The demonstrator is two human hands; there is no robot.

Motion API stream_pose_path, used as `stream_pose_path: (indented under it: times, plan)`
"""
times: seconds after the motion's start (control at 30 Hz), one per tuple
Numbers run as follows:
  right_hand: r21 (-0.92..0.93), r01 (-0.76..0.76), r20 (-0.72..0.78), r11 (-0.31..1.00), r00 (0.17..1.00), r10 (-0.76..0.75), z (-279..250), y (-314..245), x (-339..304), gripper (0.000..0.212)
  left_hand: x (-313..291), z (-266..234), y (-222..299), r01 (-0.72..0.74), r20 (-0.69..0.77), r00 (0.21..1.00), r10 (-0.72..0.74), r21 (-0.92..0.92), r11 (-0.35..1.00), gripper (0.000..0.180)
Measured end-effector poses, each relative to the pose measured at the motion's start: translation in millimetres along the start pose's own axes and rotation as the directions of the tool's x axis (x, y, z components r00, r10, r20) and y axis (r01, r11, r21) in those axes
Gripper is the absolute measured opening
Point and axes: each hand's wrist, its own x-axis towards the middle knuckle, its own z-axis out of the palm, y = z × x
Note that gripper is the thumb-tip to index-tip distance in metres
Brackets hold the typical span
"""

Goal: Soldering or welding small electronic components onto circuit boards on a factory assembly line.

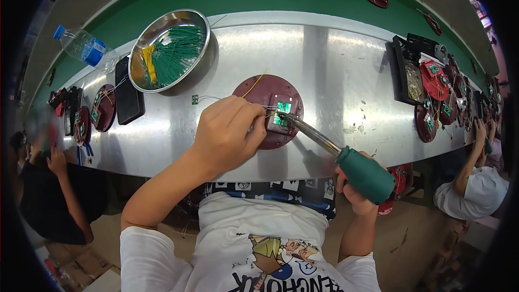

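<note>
A dark red round disc (263, 91) lies on the shiny metal bench (324, 59) in front of me. It carries a small green circuit board (282, 112) with thin wires. My left hand (227, 132) rests on the disc's left side, its fingers pinching a thin wire at the board. A soldering iron with a green handle (366, 175) is gripped in my right hand (354, 193) at the bench's near edge. Its metal tip (286, 117) touches the board.
A steel bowl (170, 48) of green and yellow wires stands at the back left, beside a black phone (129, 94) and a plastic bottle (84, 46). More red discs (435, 81) and a black tray (408, 73) sit at right. Other people work at both sides.
</note>
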Motion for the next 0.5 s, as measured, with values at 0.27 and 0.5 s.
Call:
stream_pose_path:
  times: [0.27,0.5]
  plan:
    - [0.014,-0.038,-0.050,0.999,0.998,0.038,5.4,-8.2,2.6,0.025,0.4,1.9,-1.1,-0.076,-0.031,0.996,0.078,0.069,0.995,0.018]
    - [0.010,-0.103,-0.047,0.995,0.993,0.104,4.1,-10.3,3.8,0.020,0.5,3.0,-3.0,-0.134,-0.018,0.990,0.138,0.136,0.982,0.021]
